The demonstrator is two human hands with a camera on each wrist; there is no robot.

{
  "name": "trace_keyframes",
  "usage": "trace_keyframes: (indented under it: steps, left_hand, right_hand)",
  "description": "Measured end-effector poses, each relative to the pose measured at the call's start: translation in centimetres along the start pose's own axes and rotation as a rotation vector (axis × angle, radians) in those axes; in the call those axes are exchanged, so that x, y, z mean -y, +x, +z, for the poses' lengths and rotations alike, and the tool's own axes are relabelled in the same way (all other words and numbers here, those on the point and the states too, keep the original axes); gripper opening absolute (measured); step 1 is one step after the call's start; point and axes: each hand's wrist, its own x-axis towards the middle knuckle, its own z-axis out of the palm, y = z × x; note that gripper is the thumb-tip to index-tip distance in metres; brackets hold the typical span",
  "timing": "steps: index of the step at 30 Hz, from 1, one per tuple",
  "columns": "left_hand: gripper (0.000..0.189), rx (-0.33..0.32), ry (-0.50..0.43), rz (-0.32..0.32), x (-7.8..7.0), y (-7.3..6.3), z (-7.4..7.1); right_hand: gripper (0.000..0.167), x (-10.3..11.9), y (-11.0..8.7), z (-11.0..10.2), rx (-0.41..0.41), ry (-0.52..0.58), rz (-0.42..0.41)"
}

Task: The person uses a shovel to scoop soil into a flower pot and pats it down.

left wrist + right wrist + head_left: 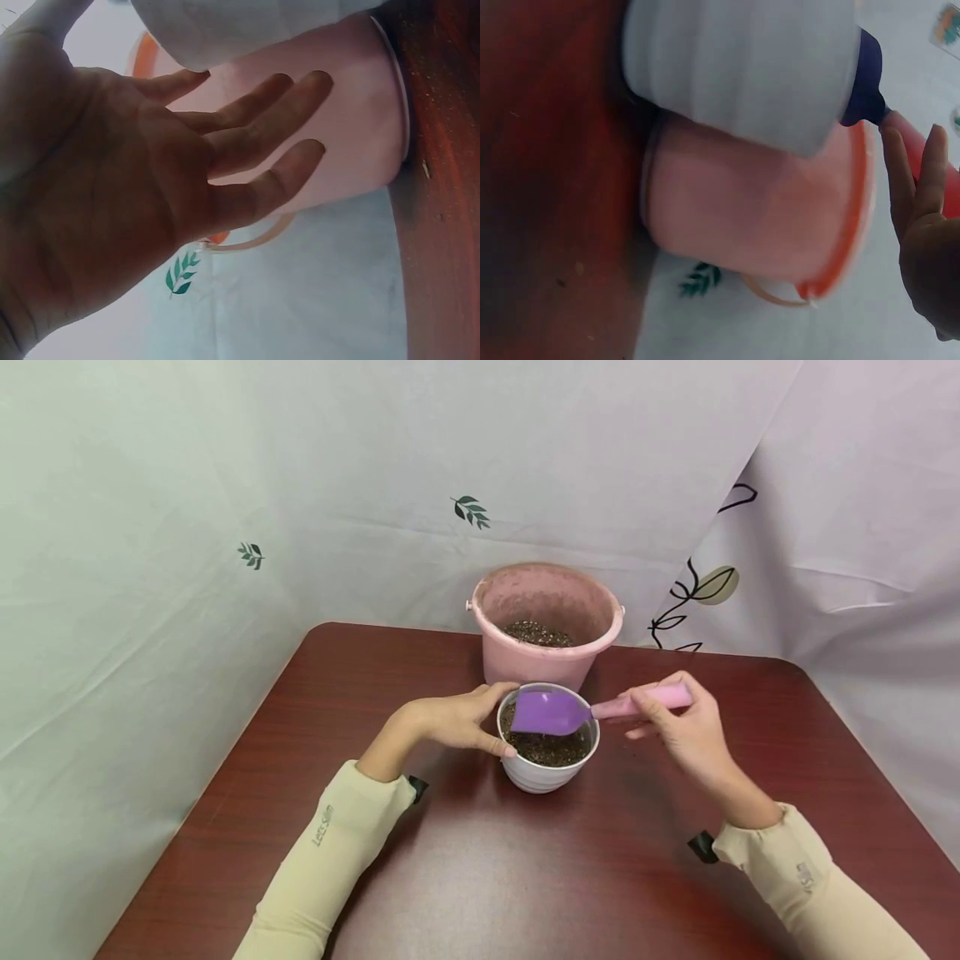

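Note:
A white ridged flower pot holds dark soil. My left hand holds it at its left side, thumb on the near rim and index finger toward the far rim; in the left wrist view the other fingers extend loosely beside the pot. My right hand grips the pink handle of a garden trowel. The trowel's purple blade lies over the pot's mouth, covering part of the soil. In the right wrist view, the blade shows just beyond the pot's rim.
Right behind the pot stands a pink bucket with soil low inside. Both stand on a reddish-brown wooden table. A pale cloth with leaf prints hangs behind and at the sides. Small specks lie on the tabletop.

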Motion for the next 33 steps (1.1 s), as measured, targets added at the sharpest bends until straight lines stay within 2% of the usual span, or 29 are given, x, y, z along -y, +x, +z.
trace_keyframes:
  steps: [6,8,10,14,19,22,25,29,33]
  left_hand:
    - [0.104,-0.022,0.040,0.036,0.4,0.3,0.0]
    - [0.104,-0.022,0.053,0.049,0.6,0.4,0.0]
    - [0.104,-0.025,0.064,0.056,0.7,0.6,0.1]
    - [0.103,-0.058,0.121,0.040,0.8,0.7,0.3]
    - [0.103,-0.167,0.246,0.035,0.8,0.7,0.9]
    - [0.104,-0.257,0.332,0.037,0.5,0.6,1.4]
    - [0.105,-0.345,0.415,0.017,0.0,0.6,1.9]
    - [0.105,-0.436,0.548,-0.044,-1.2,0.5,2.7]
    - [0.103,-0.517,0.708,-0.123,-2.7,0.1,3.8]
  right_hand:
    - [0.012,-1.8,-1.0,0.6,0.125,-0.067,-0.052]
    - [0.012,-2.2,-1.4,0.6,0.134,-0.069,-0.067]
    - [0.011,-2.6,-1.7,0.5,0.104,-0.071,-0.086]
    - [0.015,-2.9,-2.3,0.2,0.066,-0.151,-0.134]
    - [0.023,-2.6,-2.6,0.1,0.092,-0.232,-0.138]
    - [0.023,-1.9,-3.0,0.5,0.077,-0.243,-0.128]
    - [0.023,-1.7,-3.4,0.8,0.057,-0.207,-0.165]
    - [0.025,-2.9,-3.7,0.5,0.048,-0.137,-0.240]
    - [0.023,-3.4,-3.9,0.4,0.018,-0.152,-0.197]
